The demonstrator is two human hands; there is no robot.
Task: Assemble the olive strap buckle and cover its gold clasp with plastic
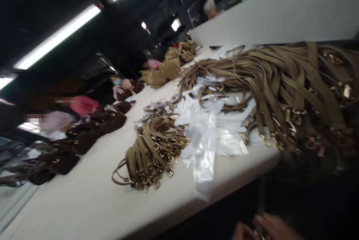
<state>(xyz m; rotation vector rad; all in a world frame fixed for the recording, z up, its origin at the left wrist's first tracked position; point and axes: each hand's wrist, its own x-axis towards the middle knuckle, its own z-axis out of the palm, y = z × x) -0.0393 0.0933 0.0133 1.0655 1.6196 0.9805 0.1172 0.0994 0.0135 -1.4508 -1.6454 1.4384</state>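
Right grip [276, 227]: low at the near right, below the edge of the surface [106, 161]; narrow, with bent fingers, seemingly holding the lower end of a brown strap [262, 195].
Left grip [242, 231]: just beside, to the left, partly cut off at the bottom of the view; too blurred, cannot tell whether closed on something.
Strap position: in the dark space before the near edge, running upward from the right grip; with a shiny metal fitting [261, 235] between both grips, too blurred to name more exactly.
Step in hand: probably working on the fitting at the strap's end, as a judgement.
Next move: would call for steady fingertips on this small metal, and for keeping the strap without twist.
Long straps [280, 67]: piled at the right, brown, with gold-coloured hooks reaching past the corner of the surface.
Short straps [146, 154]: bundled at the middle, to the left of clear plastic sleeves [206, 157].
Brand, label, writing: nothing that can be read.
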